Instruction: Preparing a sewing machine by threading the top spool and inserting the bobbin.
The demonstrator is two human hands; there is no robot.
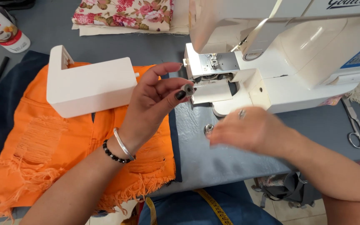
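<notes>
At the centre of the frame, the fingers of the left hand pinch a small dark bobbin case between thumb and forefinger, the other fingers spread above it, holding it just in front of the open bobbin bay of the white sewing machine. Lower and to the right, the right hand is blurred; its fingers seem loosely curled, their tips at a small silver bobbin on the grey desk, though I cannot tell whether they grip it. The left wrist wears a silver bangle and a black bead bracelet. Behind the left hand, a white detached machine cover rests on frayed orange denim shorts, which fill the left of the frame. A yellow measuring tape hangs at the bottom centre. Scissors lie at the right edge, floral fabric at the top, and a white bottle in the upper left corner.
</notes>
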